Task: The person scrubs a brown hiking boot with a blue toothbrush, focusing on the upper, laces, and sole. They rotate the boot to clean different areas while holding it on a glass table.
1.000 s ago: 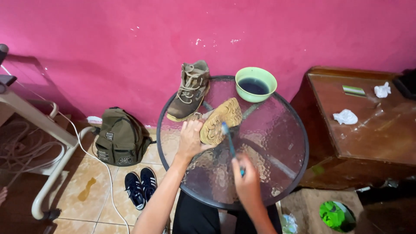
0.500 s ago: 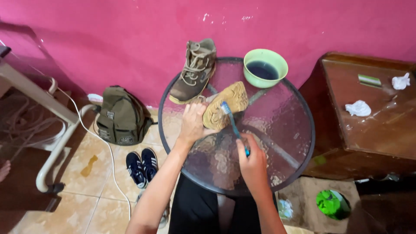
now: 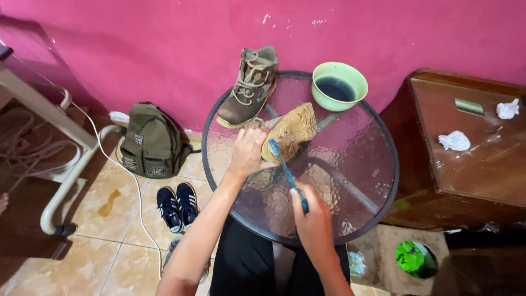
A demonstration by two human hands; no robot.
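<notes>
A tan boot lies on its side near the middle of a round glass table, lugged sole turned up toward the camera. The left hand is closed over the boot's near end, fingers wrapped on it, pinning it to the glass. The right hand is curled shut round the handle of a blue toothbrush, w/ the bristle head touching the sole's edge just beside the left hand's fingers. A second boot, same tan, laced, stands upright at the table's far left rim, against the wall. A pale green bowl w/ dark liquid sits at the far rim, near the boots. Table top is textured, pebbled glass in a dark metal ring, wet-looking. Behind: a pink wall, paint chipped in spots. Floor is glossy beige tile; on it an olive backpack & a pair of dark sneakers w/ white stripes. Right of the table, a brown wooden cabinet w/ crumpled white tissues on top.
</notes>
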